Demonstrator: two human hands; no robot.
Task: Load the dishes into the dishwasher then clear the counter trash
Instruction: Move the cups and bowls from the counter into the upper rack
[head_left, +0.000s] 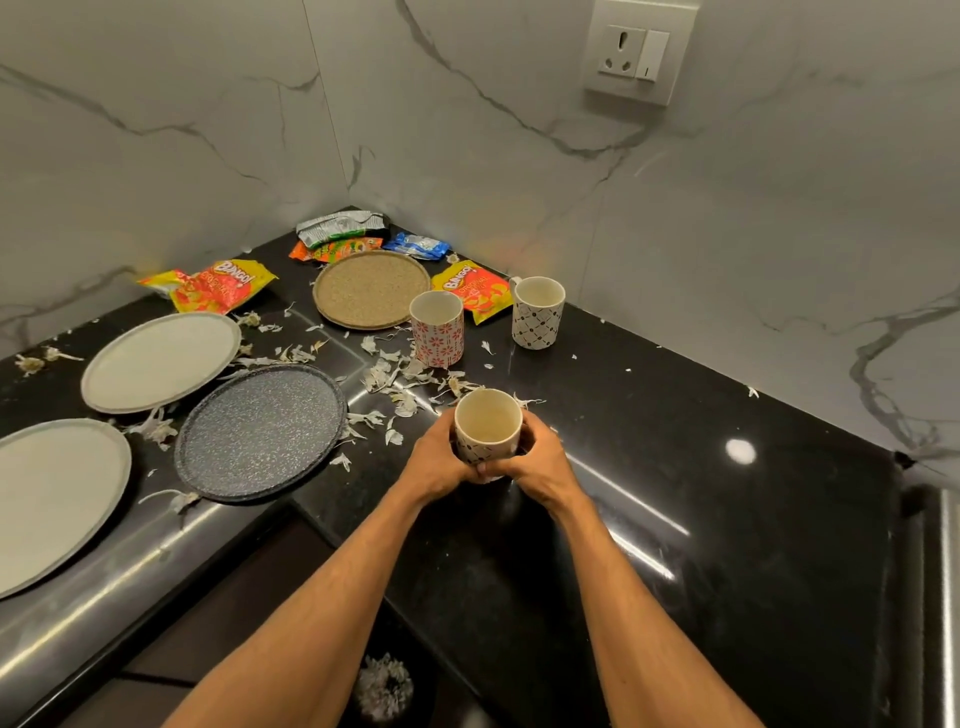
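Both hands hold a white patterned mug (487, 423) over the black counter (701, 519); my left hand (435, 460) grips its left side and my right hand (537, 462) its right side. Behind it stand a red-flowered mug (437, 328) and a black-patterned mug (538, 312). To the left lie a speckled dark plate (260, 431), two pale plates (161, 361) (52, 499) and a tan plate (371, 288). Snack wrappers (223, 285) (470, 288) (343, 234) lie toward the corner. White peel scraps (400, 379) are scattered across the counter.
Marble walls meet at the far corner, with a wall socket (636, 52) on the right wall. The counter's steel-edged front (104, 587) runs along the lower left. A dark bin with white scraps (384, 686) sits below between my forearms.
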